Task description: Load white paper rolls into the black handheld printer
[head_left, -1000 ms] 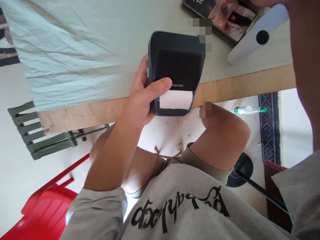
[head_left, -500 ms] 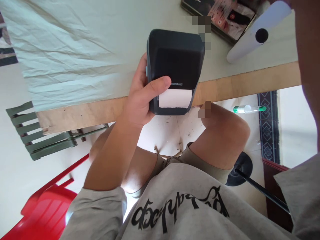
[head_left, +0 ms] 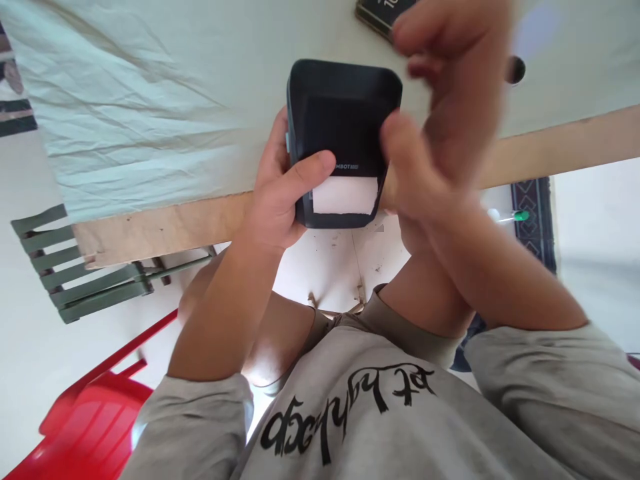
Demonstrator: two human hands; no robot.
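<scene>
My left hand (head_left: pixel 280 197) grips a small black label printer (head_left: pixel 345 117) at the table's front edge, thumb laid across its front beside the white paper (head_left: pixel 345 195) sticking out of the slot. My right hand (head_left: pixel 440 113) hovers just right of the printer, blurred by motion, fingers loosely curled with nothing visible in them; its thumb is near the printer's right side. I cannot tell whether it touches the printer.
The table (head_left: pixel 150 220) carries a pale wrinkled cloth (head_left: pixel 125 100). A dark phone or box (head_left: pixel 380 10) lies at the back. A green slatted chair (head_left: pixel 80 273) and a red plastic chair (head_left: pixel 85 420) stand on the left. A bottle with a green cap (head_left: pixel 515 215) lies on the floor.
My right hand has swung in from the upper right to the printer's right side, covering the phone and the white tube. The left hand and printer shifted slightly left.
</scene>
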